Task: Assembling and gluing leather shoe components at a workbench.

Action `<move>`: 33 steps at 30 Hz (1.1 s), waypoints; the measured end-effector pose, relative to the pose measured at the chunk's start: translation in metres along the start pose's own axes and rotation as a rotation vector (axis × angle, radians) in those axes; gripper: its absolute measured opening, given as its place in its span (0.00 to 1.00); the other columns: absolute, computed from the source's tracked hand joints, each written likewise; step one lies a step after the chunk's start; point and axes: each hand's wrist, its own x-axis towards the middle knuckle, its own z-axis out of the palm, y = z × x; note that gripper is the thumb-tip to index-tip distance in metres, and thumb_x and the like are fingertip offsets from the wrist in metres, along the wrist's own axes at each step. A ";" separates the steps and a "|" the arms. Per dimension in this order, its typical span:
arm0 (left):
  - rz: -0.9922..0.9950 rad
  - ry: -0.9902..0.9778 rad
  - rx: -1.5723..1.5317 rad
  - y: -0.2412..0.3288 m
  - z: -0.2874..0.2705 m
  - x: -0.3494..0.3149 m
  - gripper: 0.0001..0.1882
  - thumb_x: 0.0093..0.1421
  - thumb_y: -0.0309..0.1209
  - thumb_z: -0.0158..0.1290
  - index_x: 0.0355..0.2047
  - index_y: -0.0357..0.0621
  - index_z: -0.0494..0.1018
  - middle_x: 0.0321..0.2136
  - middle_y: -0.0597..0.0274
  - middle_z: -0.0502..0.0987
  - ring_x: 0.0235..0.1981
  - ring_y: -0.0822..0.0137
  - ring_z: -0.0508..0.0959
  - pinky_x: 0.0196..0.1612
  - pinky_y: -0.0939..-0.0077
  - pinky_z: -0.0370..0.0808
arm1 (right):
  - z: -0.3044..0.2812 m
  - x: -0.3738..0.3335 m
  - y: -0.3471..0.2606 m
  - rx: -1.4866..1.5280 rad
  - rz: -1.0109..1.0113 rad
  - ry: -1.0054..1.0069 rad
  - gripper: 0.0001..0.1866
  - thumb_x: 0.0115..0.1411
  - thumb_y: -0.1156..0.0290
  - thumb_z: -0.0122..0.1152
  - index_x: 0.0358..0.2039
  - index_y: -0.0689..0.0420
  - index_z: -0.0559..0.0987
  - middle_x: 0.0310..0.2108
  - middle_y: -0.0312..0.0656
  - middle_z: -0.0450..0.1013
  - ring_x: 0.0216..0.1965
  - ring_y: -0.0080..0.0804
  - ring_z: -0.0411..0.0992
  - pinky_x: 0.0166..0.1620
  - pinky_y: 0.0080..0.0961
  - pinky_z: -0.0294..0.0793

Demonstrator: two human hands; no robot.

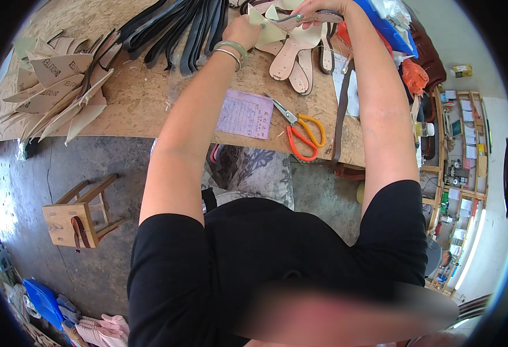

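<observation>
Both my arms reach to the far side of the table. My left hand [241, 33], with two bangles on its wrist, is closed at the edge of a pale cream piece [270, 33]; its fingertips are partly hidden. My right hand [323, 7] pinches a long, dark-edged leather piece [326, 17] with a rounded end. Below the hands lie several pale, round-ended leather pieces [284, 62], overlapping one another. Nearer to me are scissors [293, 119] with one orange and one red handle, lying partly open beside a purple written slip [246, 114].
Black straps [193, 34] lie bundled left of my hands. Farther left is a heap of stiff beige pieces [57, 69]. A dark strap [343, 115] crosses the table's front edge at right, near a blue bin [390, 23]. A wooden stool [72, 224] stands on the floor.
</observation>
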 end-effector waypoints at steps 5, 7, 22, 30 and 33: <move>0.031 0.024 0.010 -0.003 0.002 0.003 0.19 0.56 0.41 0.55 0.44 0.43 0.77 0.40 0.48 0.80 0.44 0.51 0.79 0.46 0.61 0.74 | -0.005 -0.003 0.010 0.094 -0.077 0.016 0.18 0.55 0.71 0.64 0.45 0.66 0.79 0.41 0.52 0.78 0.41 0.40 0.78 0.45 0.33 0.77; 0.026 0.020 0.049 -0.005 0.002 0.005 0.18 0.56 0.41 0.55 0.43 0.42 0.77 0.40 0.46 0.80 0.43 0.50 0.79 0.46 0.60 0.75 | -0.009 -0.019 0.014 0.332 -0.141 -0.002 0.18 0.55 0.73 0.62 0.45 0.66 0.78 0.42 0.53 0.77 0.42 0.42 0.78 0.45 0.35 0.77; 0.198 0.166 0.021 -0.004 -0.006 -0.003 0.46 0.48 0.42 0.66 0.59 0.31 0.56 0.55 0.38 0.64 0.53 0.40 0.70 0.55 0.58 0.70 | 0.039 -0.128 0.012 0.605 -0.705 0.379 0.23 0.55 0.78 0.61 0.51 0.73 0.71 0.42 0.57 0.76 0.40 0.45 0.79 0.38 0.29 0.82; 0.627 0.056 -0.098 0.059 -0.032 -0.028 0.55 0.49 0.41 0.66 0.65 0.26 0.44 0.64 0.35 0.51 0.67 0.47 0.51 0.68 0.64 0.49 | 0.128 -0.185 0.029 0.583 -0.796 0.534 0.19 0.52 0.75 0.62 0.45 0.65 0.79 0.33 0.48 0.80 0.29 0.28 0.76 0.32 0.20 0.76; 0.662 -0.073 -0.137 0.080 -0.043 -0.050 0.55 0.50 0.38 0.67 0.65 0.27 0.43 0.64 0.39 0.54 0.66 0.54 0.55 0.67 0.65 0.52 | 0.181 -0.186 0.036 0.454 -0.917 0.654 0.18 0.54 0.74 0.61 0.47 0.61 0.80 0.33 0.44 0.80 0.25 0.17 0.73 0.33 0.14 0.74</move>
